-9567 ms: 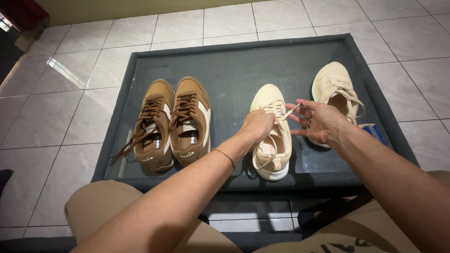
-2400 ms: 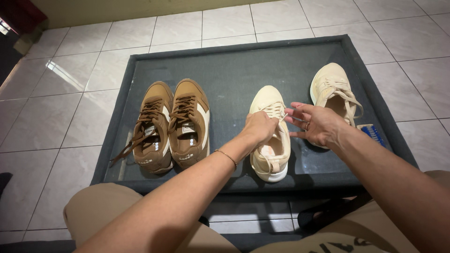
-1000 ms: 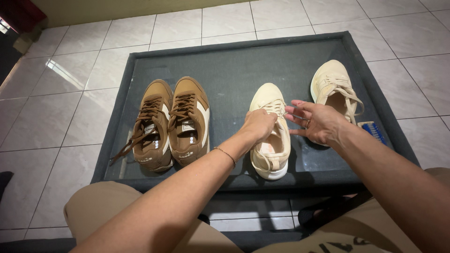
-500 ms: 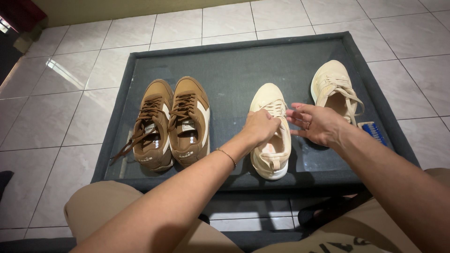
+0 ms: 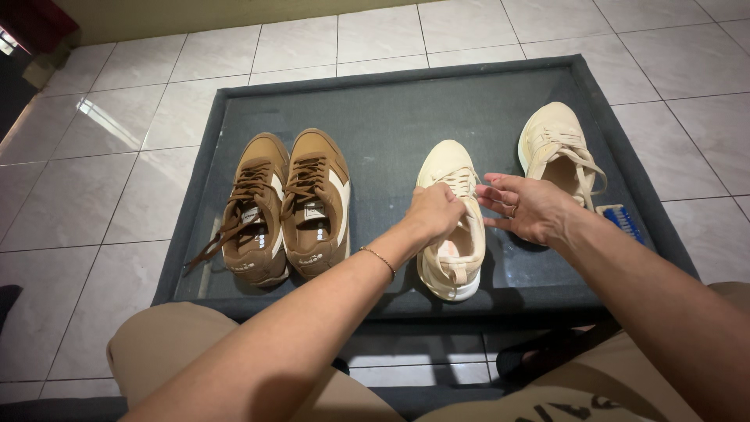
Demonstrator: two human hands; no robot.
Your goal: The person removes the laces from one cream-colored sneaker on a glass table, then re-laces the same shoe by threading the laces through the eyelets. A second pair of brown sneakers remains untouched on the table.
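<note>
A cream sneaker (image 5: 451,258) stands toe-away on a dark glass-topped table (image 5: 391,117). My left hand (image 5: 434,212) is closed over its tongue and laces. My right hand (image 5: 527,207) hovers just right of that shoe, fingers spread toward the lace near the eyelets; whether it pinches the lace is hard to tell. The second cream sneaker (image 5: 556,144) sits further right and farther back, its laces loose.
A pair of brown sneakers (image 5: 289,203) with white side panels stands on the table's left half, laces trailing off the left shoe. A blue-bristled brush (image 5: 623,219) lies at the table's right edge. White tiled floor surrounds the table; my knees are below.
The lace end that my right hand held stretched out earlier is no longer pulled taut. Both hands stay at the near cream sneaker, with the right hand's fingers now spread.
</note>
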